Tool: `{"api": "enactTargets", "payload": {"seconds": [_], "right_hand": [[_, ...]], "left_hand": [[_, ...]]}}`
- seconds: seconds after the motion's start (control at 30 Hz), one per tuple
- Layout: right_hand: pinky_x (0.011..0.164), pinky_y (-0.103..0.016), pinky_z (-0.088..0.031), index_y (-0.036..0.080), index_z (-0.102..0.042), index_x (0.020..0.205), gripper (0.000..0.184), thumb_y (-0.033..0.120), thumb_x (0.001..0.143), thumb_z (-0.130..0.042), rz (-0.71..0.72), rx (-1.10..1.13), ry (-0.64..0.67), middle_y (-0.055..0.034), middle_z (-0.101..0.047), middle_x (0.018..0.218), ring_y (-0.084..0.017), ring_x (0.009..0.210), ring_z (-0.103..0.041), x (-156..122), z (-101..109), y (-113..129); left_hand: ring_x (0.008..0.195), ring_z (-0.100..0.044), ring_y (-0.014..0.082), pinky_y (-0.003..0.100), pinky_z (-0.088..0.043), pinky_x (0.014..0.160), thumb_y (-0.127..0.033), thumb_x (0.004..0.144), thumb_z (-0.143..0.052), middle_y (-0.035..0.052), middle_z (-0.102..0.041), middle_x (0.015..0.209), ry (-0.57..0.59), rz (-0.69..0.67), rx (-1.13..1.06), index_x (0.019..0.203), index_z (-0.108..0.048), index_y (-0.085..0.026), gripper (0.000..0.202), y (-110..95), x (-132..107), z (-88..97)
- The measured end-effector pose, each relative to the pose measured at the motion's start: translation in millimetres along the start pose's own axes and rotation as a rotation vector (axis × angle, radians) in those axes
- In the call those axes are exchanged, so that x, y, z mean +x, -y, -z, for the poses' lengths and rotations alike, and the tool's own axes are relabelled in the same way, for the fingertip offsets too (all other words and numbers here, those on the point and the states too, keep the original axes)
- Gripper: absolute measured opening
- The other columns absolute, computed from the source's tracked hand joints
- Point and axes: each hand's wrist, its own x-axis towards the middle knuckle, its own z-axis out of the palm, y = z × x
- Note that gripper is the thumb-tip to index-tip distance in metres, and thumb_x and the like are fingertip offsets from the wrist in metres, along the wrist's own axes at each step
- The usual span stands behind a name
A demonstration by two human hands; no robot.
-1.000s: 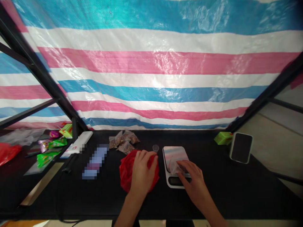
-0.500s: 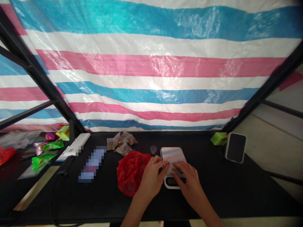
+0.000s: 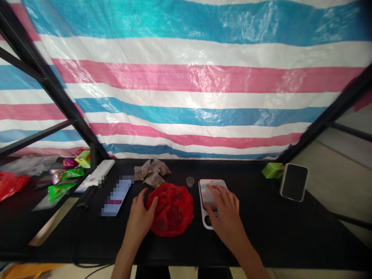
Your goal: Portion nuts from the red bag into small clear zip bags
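Observation:
My left hand [image 3: 139,219] stands with fingers apart against the left side of a crumpled red plastic bag [image 3: 171,211], which holds something dark. My right hand [image 3: 223,215] rests with spread fingers on a white digital kitchen scale [image 3: 205,197], covering most of its platform and display. Whether anything thin lies under that palm is hidden. A small transparent cup [image 3: 190,181] stands just behind the scale. Behind the red bag lie several small transparent packets of brown dried pieces [image 3: 152,172].
A pixelated flat item [image 3: 116,195] and a white oblong box [image 3: 101,170] lie left on the black table [image 3: 261,217]. Snack packets [image 3: 62,175] and a red bag [image 3: 11,185] sit further left. A green box [image 3: 272,170] and a phone [image 3: 294,182] stand back right.
My left hand has moved left, off the scale, to the left side of the red bag. My right hand has shifted farther back on the scale.

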Motion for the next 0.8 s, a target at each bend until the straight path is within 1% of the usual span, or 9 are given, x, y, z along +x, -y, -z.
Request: {"api": "enactTargets", "payload": {"seconds": [0.07,0.17,0.27,0.37,0.47,0.6,0.67,0.73,0.8], "right_hand": [[0.114,-0.054,-0.034,0.032,-0.05,0.148,0.051,0.034,0.098,-0.056,0.073,0.052,0.117,-0.0091,-0.057,0.148,-0.034,0.137,-0.048,-8,-11,31],[0.121,-0.053,-0.027,0.032,-0.046,0.153,0.066,0.037,0.091,-0.067,0.233,0.069,0.285,-0.0059,-0.038,0.165,-0.035,0.149,-0.035,-16,-30,61],[0.125,-0.051,-0.021,0.029,-0.052,0.148,0.058,0.032,0.092,-0.065,0.32,0.049,0.387,-0.0062,-0.045,0.161,-0.033,0.152,-0.031,-13,-37,61],[0.125,-0.051,-0.022,0.026,-0.057,0.145,0.05,0.028,0.095,-0.059,0.299,0.013,0.42,-0.0082,-0.058,0.149,-0.032,0.147,-0.04,-5,-31,50],[0.123,-0.052,-0.025,0.024,-0.057,0.145,0.052,0.03,0.094,-0.06,0.279,-0.013,0.464,-0.0093,-0.061,0.145,-0.034,0.144,-0.043,-1,-24,47],[0.122,-0.052,-0.026,0.022,-0.06,0.143,0.051,0.03,0.093,-0.063,0.267,-0.03,0.504,-0.0119,-0.061,0.145,-0.036,0.142,-0.044,-1,-21,55],[0.122,-0.051,-0.027,0.023,-0.062,0.141,0.048,0.029,0.093,-0.062,0.272,-0.025,0.498,-0.0118,-0.061,0.145,-0.034,0.141,-0.046,0,-22,57],[0.122,-0.051,-0.028,0.024,-0.062,0.14,0.046,0.028,0.094,-0.062,0.274,-0.02,0.494,-0.0117,-0.061,0.144,-0.033,0.14,-0.047,2,-23,57],[0.122,-0.053,-0.029,0.024,-0.062,0.14,0.045,0.028,0.095,-0.061,0.272,-0.015,0.499,-0.0117,-0.062,0.143,-0.033,0.139,-0.048,5,-23,56]], "left_hand": [[0.115,-0.067,0.0325,0.052,-0.051,0.107,-0.047,0.087,-0.066,0.0158,-0.07,0.121,0.144,-0.011,-0.109,0.132,-0.06,-0.013,0.057,7,-4,-4.3],[0.119,-0.069,0.0256,0.043,-0.053,0.107,-0.032,0.089,-0.063,0.0112,-0.069,0.132,0.233,-0.019,-0.325,0.139,-0.053,-0.019,0.053,1,-14,-12.7],[0.125,-0.065,0.0229,0.04,-0.05,0.111,-0.011,0.083,-0.056,0.0083,-0.066,0.136,0.164,-0.089,-0.299,0.139,-0.053,-0.022,0.057,0,-21,-12.2],[0.116,-0.068,0.023,0.04,-0.054,0.104,-0.003,0.082,-0.049,0.0083,-0.063,0.131,0.082,-0.103,-0.099,0.137,-0.057,-0.026,0.06,6,-26,-5.2],[0.108,-0.069,0.0252,0.041,-0.058,0.09,-0.002,0.085,-0.047,0.013,-0.057,0.133,0.083,-0.102,0.11,0.147,-0.05,-0.025,0.067,4,-34,2.1],[0.14,-0.048,0.0371,0.057,-0.045,0.11,-0.013,0.091,-0.054,0.0175,-0.043,0.154,0.005,-0.363,0.311,0.158,-0.037,-0.029,0.072,-20,-46,10.3],[0.147,-0.041,0.0316,0.053,-0.037,0.119,-0.017,0.096,-0.051,0.0101,-0.04,0.162,0.091,-0.543,0.309,0.16,-0.034,-0.036,0.068,-28,-47,9.9],[0.147,-0.044,0.0247,0.047,-0.034,0.123,-0.018,0.098,-0.047,0.007,-0.045,0.162,0.245,-0.688,0.284,0.162,-0.03,-0.034,0.067,-25,-41,3.7],[0.149,-0.042,0.0257,0.048,-0.035,0.122,-0.026,0.099,-0.051,0.0084,-0.044,0.162,0.304,-0.697,0.307,0.162,-0.028,-0.03,0.068,-13,-34,-7.2]]}}
